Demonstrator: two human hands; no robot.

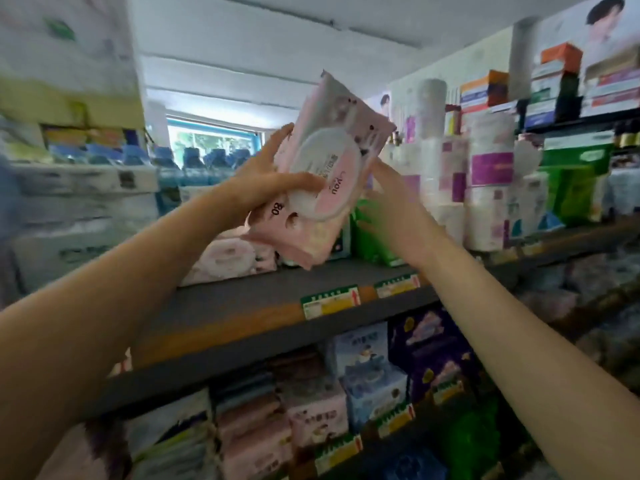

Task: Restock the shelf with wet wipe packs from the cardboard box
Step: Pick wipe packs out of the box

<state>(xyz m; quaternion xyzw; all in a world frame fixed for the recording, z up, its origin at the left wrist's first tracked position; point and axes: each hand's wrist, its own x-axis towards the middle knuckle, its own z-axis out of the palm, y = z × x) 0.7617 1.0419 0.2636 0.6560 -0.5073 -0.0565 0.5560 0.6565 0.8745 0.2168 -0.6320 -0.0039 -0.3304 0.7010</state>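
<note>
A pink wet wipe pack with a white oval lid is held up tilted in front of the grey shelf. My left hand grips its left side, thumb across the lid. My right hand supports the pack from behind and below, its fingers mostly hidden by the pack. More pink wipe packs lie on the shelf just under the held one. The cardboard box is out of view.
Green packs and tall white tissue rolls stand on the same shelf to the right. Price tags line its front edge. The lower shelf holds several pink, blue and purple packs. Stacked goods fill the left side.
</note>
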